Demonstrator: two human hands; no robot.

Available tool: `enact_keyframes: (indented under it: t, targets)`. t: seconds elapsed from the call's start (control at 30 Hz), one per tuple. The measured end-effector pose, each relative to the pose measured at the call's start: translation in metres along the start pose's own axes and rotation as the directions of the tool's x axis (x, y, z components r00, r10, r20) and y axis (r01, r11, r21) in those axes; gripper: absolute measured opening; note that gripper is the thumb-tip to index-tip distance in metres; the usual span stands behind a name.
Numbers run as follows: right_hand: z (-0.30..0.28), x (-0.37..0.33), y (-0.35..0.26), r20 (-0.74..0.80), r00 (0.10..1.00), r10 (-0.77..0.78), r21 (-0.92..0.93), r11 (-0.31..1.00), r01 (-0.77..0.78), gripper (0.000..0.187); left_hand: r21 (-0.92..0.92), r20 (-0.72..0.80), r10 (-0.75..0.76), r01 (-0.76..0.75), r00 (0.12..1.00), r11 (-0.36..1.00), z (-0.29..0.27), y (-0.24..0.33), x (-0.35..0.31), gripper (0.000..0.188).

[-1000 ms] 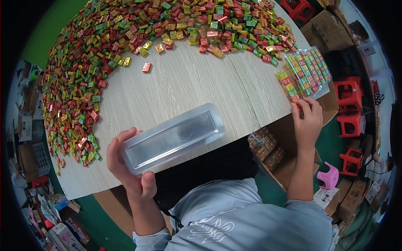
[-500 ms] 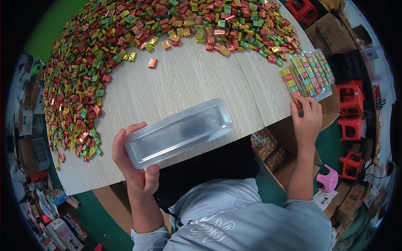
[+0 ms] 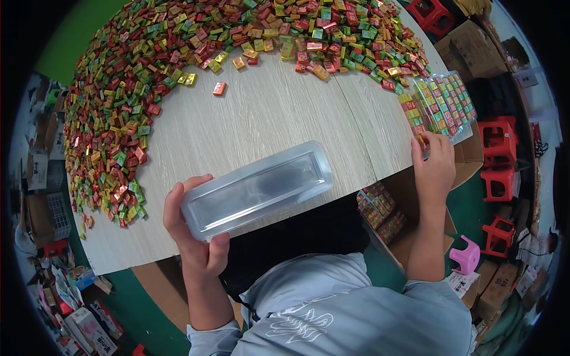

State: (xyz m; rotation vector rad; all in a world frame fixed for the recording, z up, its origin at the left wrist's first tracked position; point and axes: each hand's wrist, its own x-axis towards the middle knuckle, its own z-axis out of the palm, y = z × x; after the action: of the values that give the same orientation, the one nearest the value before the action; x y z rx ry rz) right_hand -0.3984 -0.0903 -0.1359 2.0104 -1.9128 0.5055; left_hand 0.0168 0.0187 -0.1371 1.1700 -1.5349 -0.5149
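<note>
We hold a clear plastic tray (image 3: 258, 190) in our left hand (image 3: 193, 231), with our thumb and fingers curled around its near end. The tray is empty and rests over the near edge of the wooden table (image 3: 279, 113). It looks light and thin, so it may bend or slip if we squeeze hard; the stiff rim at the end seems the best place to hold. Our right hand (image 3: 435, 166) pinches a small candy at the edge of a filled candy tray (image 3: 445, 104) on the right side. A big heap of wrapped candies (image 3: 119, 113) curves around the far side of the table.
</note>
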Motion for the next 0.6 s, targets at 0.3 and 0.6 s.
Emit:
enact_keyframes:
  t: [0.3, 0.6]
  targets:
    - [-0.012, 0.004, -0.001, -0.022, 0.999, 0.047, 0.068, 0.997, -0.045, 0.021, 0.019, 0.024, 0.011, -0.012, 1.000, 1.000, -0.002, 0.001, 0.002, 0.083]
    - [-0.003, 0.036, 0.027, 0.002, 0.999, -0.047, -0.062, 0.997, 0.047, 0.023, 0.029, 0.031, 0.010, -0.011, 0.999, 1.000, -0.003, -0.001, 0.001, 0.085]
